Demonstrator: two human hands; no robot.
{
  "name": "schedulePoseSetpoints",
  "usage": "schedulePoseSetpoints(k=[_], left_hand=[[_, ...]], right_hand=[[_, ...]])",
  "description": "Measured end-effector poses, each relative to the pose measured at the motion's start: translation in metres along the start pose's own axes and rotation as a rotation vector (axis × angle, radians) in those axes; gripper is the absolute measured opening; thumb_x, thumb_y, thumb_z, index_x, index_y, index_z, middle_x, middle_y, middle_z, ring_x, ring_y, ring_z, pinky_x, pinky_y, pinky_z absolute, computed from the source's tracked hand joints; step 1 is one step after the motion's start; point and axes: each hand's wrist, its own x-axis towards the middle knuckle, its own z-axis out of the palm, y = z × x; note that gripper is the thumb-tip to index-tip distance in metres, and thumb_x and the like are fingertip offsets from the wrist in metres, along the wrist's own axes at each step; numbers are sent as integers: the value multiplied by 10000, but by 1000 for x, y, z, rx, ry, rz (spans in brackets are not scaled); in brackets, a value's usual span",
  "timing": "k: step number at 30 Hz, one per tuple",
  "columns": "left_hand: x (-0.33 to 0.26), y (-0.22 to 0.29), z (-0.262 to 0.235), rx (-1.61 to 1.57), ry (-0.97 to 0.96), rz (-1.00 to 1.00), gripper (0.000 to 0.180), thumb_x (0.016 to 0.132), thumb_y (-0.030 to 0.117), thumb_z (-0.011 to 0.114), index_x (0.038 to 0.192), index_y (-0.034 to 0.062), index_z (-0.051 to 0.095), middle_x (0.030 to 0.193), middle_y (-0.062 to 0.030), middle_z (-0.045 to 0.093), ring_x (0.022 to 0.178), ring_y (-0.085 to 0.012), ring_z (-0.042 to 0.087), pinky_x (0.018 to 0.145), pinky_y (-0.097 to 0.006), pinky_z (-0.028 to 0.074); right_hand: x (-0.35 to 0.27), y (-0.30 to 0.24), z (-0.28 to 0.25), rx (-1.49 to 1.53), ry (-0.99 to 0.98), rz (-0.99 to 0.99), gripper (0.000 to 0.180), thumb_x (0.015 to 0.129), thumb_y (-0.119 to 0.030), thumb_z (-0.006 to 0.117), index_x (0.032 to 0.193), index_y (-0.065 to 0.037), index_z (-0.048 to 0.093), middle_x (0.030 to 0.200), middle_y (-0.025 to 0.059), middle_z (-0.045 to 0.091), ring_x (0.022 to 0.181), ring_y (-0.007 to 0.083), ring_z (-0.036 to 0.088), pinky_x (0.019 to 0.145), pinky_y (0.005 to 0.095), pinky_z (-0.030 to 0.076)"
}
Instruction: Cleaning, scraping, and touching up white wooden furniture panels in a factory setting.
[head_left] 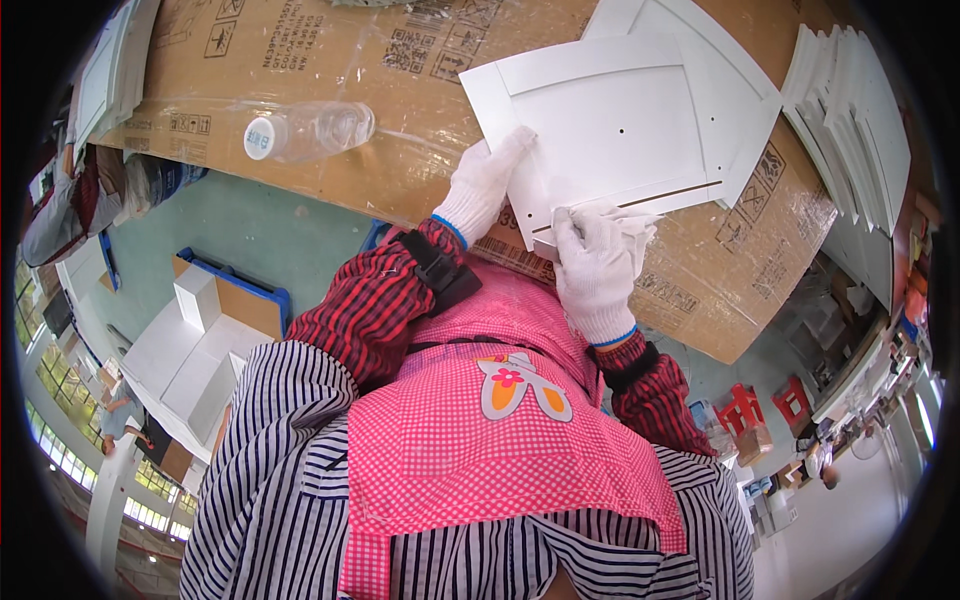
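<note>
A white framed panel [610,130] lies flat on a cardboard-covered bench [400,150]. My left hand [487,180], in a white glove, presses down on the panel's near left edge with its fingers flat. My right hand [595,265], also gloved, is closed on a small white pad or cloth [632,222] and holds it against the panel's near edge. A second white panel [715,60] lies under the first, sticking out at the back right.
A clear plastic bottle [305,130] lies on its side at the bench's left. A stack of white panels [850,110] stands at the right. More white panels [110,60] lean at the far left. White boxes [190,350] rest on a pallet on the floor below left.
</note>
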Motion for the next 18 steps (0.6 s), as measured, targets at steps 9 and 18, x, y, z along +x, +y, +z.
schedulePoseSetpoints(k=[9, 18], left_hand=[[1, -3, -2, 31, 20, 8, 577, 925, 508, 643, 1201, 2, 678, 1022, -81, 712, 897, -149, 641, 797, -303, 510], [0, 1, -1, 35, -9, -20, 580, 925, 508, 646, 1205, 2, 675, 1032, -88, 711, 906, -152, 647, 801, -302, 513]], right_hand=[[5, 5, -29, 227, -203, -61, 350, 742, -74, 722, 1091, -75, 695, 1034, 63, 620, 963, 266, 613, 802, 394, 505], [-3, -8, -15, 254, -230, 39, 433, 638, -34, 740, 1065, -93, 702, 1055, 67, 603, 990, 293, 597, 846, 429, 472]])
